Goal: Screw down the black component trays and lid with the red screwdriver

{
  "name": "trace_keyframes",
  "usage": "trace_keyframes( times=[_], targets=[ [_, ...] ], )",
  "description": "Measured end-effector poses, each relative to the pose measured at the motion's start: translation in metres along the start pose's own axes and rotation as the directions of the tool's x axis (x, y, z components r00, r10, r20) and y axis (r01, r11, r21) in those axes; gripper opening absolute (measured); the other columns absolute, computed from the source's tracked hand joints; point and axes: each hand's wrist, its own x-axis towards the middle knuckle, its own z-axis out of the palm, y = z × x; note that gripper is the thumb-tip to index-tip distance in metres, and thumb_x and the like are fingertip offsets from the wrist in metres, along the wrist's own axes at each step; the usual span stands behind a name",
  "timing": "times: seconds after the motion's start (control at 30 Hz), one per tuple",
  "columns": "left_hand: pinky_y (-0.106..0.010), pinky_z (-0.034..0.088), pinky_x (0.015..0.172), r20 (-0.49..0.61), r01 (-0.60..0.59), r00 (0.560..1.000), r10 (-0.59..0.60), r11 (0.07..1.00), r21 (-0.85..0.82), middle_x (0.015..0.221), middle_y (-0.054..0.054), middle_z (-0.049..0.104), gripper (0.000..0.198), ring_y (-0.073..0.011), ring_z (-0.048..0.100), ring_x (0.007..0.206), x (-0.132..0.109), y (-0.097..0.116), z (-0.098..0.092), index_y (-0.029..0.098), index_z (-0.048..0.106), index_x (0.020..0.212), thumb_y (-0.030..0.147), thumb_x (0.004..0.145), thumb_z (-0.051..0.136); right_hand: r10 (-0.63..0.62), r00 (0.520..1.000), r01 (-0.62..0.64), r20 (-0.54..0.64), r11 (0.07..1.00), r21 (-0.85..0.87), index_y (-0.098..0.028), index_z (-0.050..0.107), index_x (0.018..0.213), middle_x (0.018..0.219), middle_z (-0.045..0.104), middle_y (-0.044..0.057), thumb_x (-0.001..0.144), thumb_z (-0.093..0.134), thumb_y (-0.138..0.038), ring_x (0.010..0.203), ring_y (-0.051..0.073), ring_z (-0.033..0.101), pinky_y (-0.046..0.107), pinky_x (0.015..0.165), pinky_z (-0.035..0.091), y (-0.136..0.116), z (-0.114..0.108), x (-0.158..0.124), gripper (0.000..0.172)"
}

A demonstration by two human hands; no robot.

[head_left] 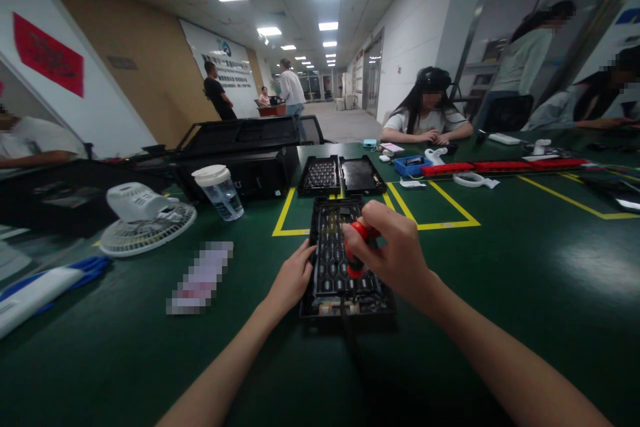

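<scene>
A black rectangular plastic case (325,273) lies on the green table in front of me, with rows of rounded cells inside and some wiring at its near end. My left hand (291,280) grips the left edge of this case. Above its right half, my right hand (397,250) is closed around the red and black handle of a screwdriver (355,271). The screwdriver stands roughly upright, pointing down into the near right part of the case; its tip is too dark to make out. A dark cable or strap (347,327) runs from the near end toward me.
Beyond the case sit two open black case halves (320,175). To the left are a lidded cup (220,195), a white fan (145,220) and a phone (201,278). A blue tray (411,165) and a tape roll (473,180) lie right. Another person sits across the table.
</scene>
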Motion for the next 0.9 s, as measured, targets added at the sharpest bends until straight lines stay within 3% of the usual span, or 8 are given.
trace_keyframes(
  times=[0.63,0.9],
  targets=[
    [-0.035,0.028,0.107,0.015,0.001,1.0,-0.001,0.999,-0.041,0.141,-0.002,0.033,0.046,-0.0187,0.037,0.126,0.0,0.0,0.0,0.02,0.045,0.127,0.015,0.083,0.033,0.008,0.999,-0.017,-0.048,0.982,-0.19,-0.019,0.034,0.063,0.062,0.033,-0.002,0.085,0.046,-0.025,0.055,0.01,0.032,0.025,0.05,0.026,-0.008,0.008,-0.005,0.025],
    [-0.034,0.027,0.107,-0.001,-0.008,1.0,0.008,0.998,-0.057,0.14,-0.002,0.036,0.045,-0.0187,0.038,0.125,0.0,-0.003,0.003,0.018,0.046,0.126,0.015,0.083,0.034,-0.065,0.99,0.023,-0.126,0.95,-0.31,-0.018,0.038,0.064,0.062,0.032,-0.002,0.084,0.047,-0.026,0.054,0.01,0.032,0.024,0.049,0.026,-0.005,0.013,-0.008,0.023]
  ],
)
